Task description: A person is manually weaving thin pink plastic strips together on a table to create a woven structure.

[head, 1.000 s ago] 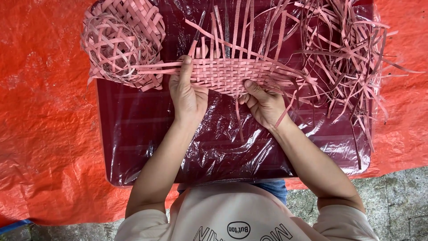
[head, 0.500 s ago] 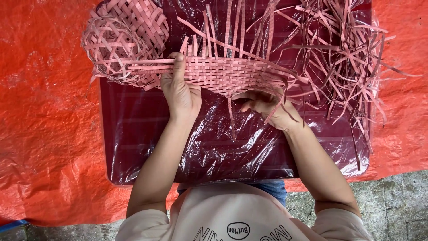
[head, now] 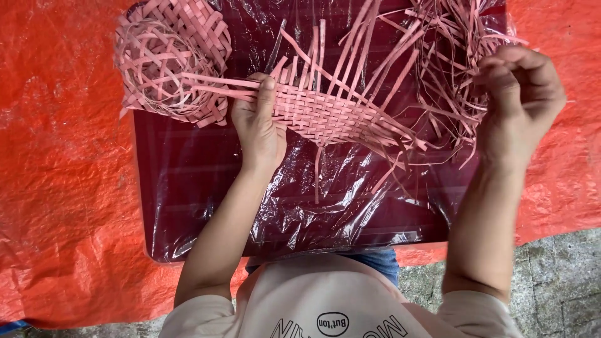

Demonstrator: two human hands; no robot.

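An orange tarp (head: 56, 188) is covering the ground and running under everything else; a strip of grey paving (head: 551, 281) is showing along the lower right edge. On the tarp, a dark red desk (head: 206, 206) is standing, wrapped in clear, wrinkled plastic film (head: 338, 206).

At the far left corner of the desk, a finished pink basket (head: 169, 59) is lying on its side, its open mouth facing left. Touching it on the right, a flat woven mat (head: 325, 116) of pink strips is resting on the film near the middle of the far half of the desk, with unwoven strip ends fanning up and away from it. To the right, a loose tangle of pink strips (head: 451, 69) is spreading over the far right corner of the desk.

The left hand (head: 258, 128) is pressing down on the left end of the woven mat, fingers curled over its edge, grip clenched on the weave. The right hand (head: 519, 106) is raised over the right edge of the desk, fingertips pinched together on thin strips from the loose tangle; the grip is closed on those strips.
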